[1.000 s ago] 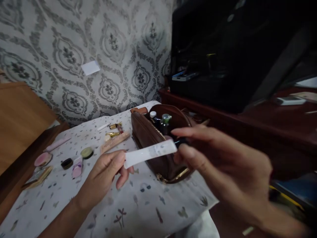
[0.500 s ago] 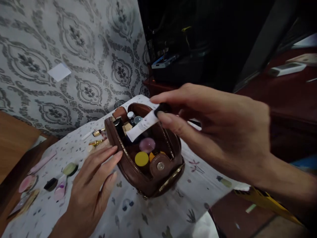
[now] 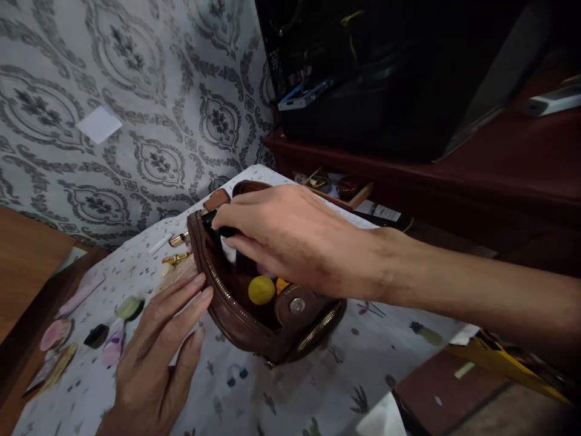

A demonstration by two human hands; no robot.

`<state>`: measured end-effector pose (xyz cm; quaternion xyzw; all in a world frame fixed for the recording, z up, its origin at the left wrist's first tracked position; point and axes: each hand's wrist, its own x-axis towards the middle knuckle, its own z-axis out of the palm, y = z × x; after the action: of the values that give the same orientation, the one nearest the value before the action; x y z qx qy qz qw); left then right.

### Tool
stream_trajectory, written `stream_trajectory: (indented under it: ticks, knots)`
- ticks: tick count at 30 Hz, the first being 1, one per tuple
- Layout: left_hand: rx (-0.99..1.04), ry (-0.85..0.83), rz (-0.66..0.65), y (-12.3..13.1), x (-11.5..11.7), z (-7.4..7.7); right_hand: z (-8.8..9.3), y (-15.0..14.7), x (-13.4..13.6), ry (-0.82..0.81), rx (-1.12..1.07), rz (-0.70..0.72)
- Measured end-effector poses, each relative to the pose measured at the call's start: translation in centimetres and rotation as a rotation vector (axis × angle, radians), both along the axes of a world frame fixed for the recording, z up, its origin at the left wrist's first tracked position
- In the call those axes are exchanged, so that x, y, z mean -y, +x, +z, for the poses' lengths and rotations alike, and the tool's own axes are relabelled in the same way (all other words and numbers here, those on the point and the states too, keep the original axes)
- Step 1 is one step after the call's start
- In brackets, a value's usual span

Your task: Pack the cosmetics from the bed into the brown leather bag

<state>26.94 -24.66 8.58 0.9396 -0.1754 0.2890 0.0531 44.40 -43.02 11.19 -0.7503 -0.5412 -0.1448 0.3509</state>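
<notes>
An unzipped brown bag (image 3: 236, 330) stands on the patterned white cloth. My right hand (image 3: 290, 233) reaches into its far left part, thumb and fingers closed on a small white tube (image 3: 228, 249) with a black cap; the hand hides most of the tube. Fingertips of my left hand (image 3: 158, 345) rest against the bag's left side, the fingers stretched out. Inside the bag I see a round yellow lid (image 3: 261, 290) and part of something orange (image 3: 282, 284). A flap with a metal snap (image 3: 296, 306) folds in at the near side.
Left on the cloth (image 3: 254, 399) lie gold-coloured tubes (image 3: 176, 258), a green sponge (image 3: 129, 307), a pink round item (image 3: 55, 334) and several other small cosmetics. Behind the bag are an open drawer (image 3: 361, 197) and a large dark screen (image 3: 385, 79). Patterned wallpaper (image 3: 149, 91) covers the back left.
My right hand has moved left and down, carrying the white tube from above the bag into it. My left hand keeps its place at the bag's side. The view has shifted slightly.
</notes>
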Motion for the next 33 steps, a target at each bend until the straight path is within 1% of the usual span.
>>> stream_trajectory:
  ticks: [6, 10, 14, 19, 24, 29, 33]
  knots:
    - [-0.022, 0.014, 0.000, -0.1, -0.2, 0.3, 0.6, 0.0, -1.0, -0.127, 0.102, 0.025]
    - [-0.031, 0.031, -0.009, 0.0, -0.4, 0.4, 0.4, 0.2, -1.8, -0.165, 0.126, 0.026]
    - [-0.004, 0.046, -0.017, 0.2, -0.2, 0.3, 0.1, 0.7, -2.2, -0.232, 0.084, 0.084]
    - [0.000, 0.044, -0.036, 0.3, 0.0, 0.3, 0.9, 0.8, -2.4, -0.367, 0.022, 0.129]
    - [-0.026, 0.072, -0.046, 0.2, -0.4, 0.4, 1.4, 1.0, -3.2, -0.376, -0.022, 0.200]
    - [-0.028, 0.071, -0.030, 0.1, -0.5, 0.3, 1.2, 1.2, -4.0, -0.385, -0.086, 0.201]
    - [-0.020, 0.062, -0.024, 0.2, -0.3, 0.3, 1.7, 0.7, -4.1, -0.479, -0.191, 0.156]
